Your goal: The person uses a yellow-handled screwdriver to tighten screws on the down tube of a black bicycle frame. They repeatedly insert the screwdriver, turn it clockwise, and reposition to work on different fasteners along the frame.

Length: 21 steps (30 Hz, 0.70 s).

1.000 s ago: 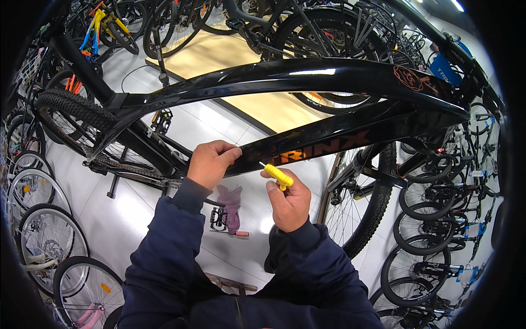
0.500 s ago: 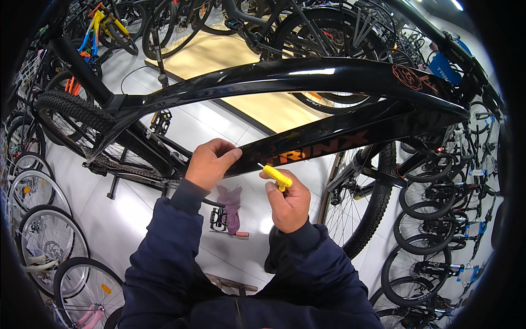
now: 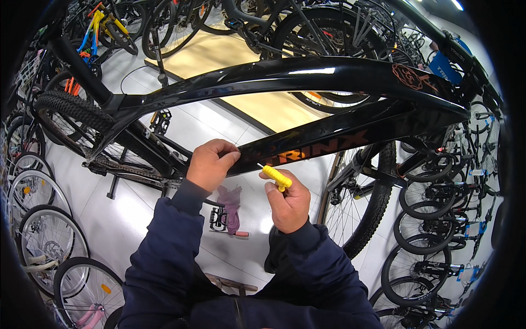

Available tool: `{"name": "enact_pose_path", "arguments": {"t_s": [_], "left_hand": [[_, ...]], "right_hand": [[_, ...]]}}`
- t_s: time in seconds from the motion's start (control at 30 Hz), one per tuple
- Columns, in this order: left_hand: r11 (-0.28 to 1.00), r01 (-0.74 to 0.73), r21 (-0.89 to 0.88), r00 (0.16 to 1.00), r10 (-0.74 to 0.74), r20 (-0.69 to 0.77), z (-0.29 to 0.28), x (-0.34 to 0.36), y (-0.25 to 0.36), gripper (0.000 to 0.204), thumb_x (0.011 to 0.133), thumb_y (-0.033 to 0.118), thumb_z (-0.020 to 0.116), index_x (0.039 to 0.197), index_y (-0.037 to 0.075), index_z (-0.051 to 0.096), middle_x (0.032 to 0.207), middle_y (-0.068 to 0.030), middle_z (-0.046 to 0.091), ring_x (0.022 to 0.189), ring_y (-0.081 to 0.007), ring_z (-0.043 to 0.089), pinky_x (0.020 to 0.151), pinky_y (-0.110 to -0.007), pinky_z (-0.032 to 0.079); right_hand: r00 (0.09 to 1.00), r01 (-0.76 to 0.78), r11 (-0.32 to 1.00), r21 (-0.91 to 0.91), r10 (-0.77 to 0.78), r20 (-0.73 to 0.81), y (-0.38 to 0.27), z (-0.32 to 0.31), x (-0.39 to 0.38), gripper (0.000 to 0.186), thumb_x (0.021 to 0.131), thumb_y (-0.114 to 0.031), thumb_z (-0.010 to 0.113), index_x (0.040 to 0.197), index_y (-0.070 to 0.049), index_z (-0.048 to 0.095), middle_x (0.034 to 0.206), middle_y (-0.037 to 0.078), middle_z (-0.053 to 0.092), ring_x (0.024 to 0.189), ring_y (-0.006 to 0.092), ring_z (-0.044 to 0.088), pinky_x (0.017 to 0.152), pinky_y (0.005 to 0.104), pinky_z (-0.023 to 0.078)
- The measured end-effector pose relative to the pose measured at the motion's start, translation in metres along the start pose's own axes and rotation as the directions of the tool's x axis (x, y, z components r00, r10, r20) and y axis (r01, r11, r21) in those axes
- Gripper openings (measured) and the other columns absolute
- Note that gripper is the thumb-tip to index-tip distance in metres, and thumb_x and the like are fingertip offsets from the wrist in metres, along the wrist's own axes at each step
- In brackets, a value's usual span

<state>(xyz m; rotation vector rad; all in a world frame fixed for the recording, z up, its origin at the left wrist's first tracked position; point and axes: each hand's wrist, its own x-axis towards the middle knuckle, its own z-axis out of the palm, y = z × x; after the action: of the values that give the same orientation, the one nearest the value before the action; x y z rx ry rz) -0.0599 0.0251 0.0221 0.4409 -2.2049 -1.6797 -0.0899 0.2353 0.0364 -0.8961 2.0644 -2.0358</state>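
A glossy black bicycle frame (image 3: 307,82) stretches across in front of me. At the lower end of its down tube (image 3: 323,140), my left hand (image 3: 211,167) rests with thumb and forefinger pinched together. Anything between those fingertips is too small or hidden to make out. In my right hand (image 3: 287,203), just below the orange lettering on the tube, is a small yellow-handled screwdriver (image 3: 278,177). Its short metal tip points up and left toward the tube and my left hand, apart from the left fingers.
Below the frame, a pedal (image 3: 218,218) and a purple cloth (image 3: 232,211) show near the white floor. The rear wheel (image 3: 66,118) is at left, the front wheel (image 3: 378,203) at right. Rows of parked bicycles (image 3: 422,219) line both sides; more stand on a wooden platform (image 3: 219,55) behind.
My left hand has shifted very slightly left and down along the tube, its fingers still pinched. My right hand and the screwdriver hold their place.
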Motion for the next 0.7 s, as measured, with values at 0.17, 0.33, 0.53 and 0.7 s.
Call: {"name": "enact_pose_path", "arguments": {"t_s": [0.17,0.33,0.53,0.7], "left_hand": [[0.979,-0.045,-0.198,0.999,0.049,0.012,0.001,0.002,0.0,0.015,0.09,0.01,0.07,0.097,-0.001,0.074,0.093,-0.0088,0.074,0.08,-0.0164,0.067,0.074,-0.03,0.053],[0.998,0.002,-0.059,0.999,0.0,0.036,-0.004,0.003,0.004,0.013,0.09,0.001,0.066,0.099,-0.001,0.074,0.1,-0.0061,0.075,0.09,-0.0142,0.067,0.084,-0.028,0.052],[0.962,-0.039,-0.269,0.998,0.023,-0.063,-0.051,0.0,0.017,0.022,0.09,0.0,0.063,0.11,-0.003,0.072,0.101,-0.0056,0.073,0.092,-0.0106,0.065,0.087,-0.024,0.051],[0.974,0.026,-0.227,0.911,0.07,0.406,-0.048,-0.024,0.029,0.041,0.086,0.007,0.072,0.126,-0.001,0.067,0.112,-0.0058,0.073,0.094,-0.0126,0.065,0.085,-0.027,0.053]], "right_hand": [[1.0,0.011,1.0,-0.008,-0.011,-0.005,-0.001,0.002,0.001,0.024,0.094,0.003,0.059,0.116,0.003,0.068,0.098,-0.001,0.066,0.072,0.0021,0.046,0.066,0.0185,0.037],[1.0,0.003,0.999,-0.053,-0.002,0.011,-0.001,0.001,0.001,0.024,0.094,0.002,0.059,0.116,0.003,0.068,0.096,-0.001,0.065,0.073,0.0023,0.047,0.066,0.0187,0.038],[0.993,-0.053,0.996,-0.072,0.06,0.101,0.0,-0.003,-0.001,0.022,0.096,-0.002,0.06,0.116,0.003,0.069,0.092,-0.002,0.065,0.073,0.0026,0.047,0.066,0.0191,0.039],[0.973,-0.094,0.986,-0.141,0.121,0.199,0.003,0.003,-0.003,0.021,0.1,-0.011,0.064,0.114,0.002,0.07,0.097,0.006,0.069,0.081,0.0105,0.059,0.073,0.0249,0.047]]}}
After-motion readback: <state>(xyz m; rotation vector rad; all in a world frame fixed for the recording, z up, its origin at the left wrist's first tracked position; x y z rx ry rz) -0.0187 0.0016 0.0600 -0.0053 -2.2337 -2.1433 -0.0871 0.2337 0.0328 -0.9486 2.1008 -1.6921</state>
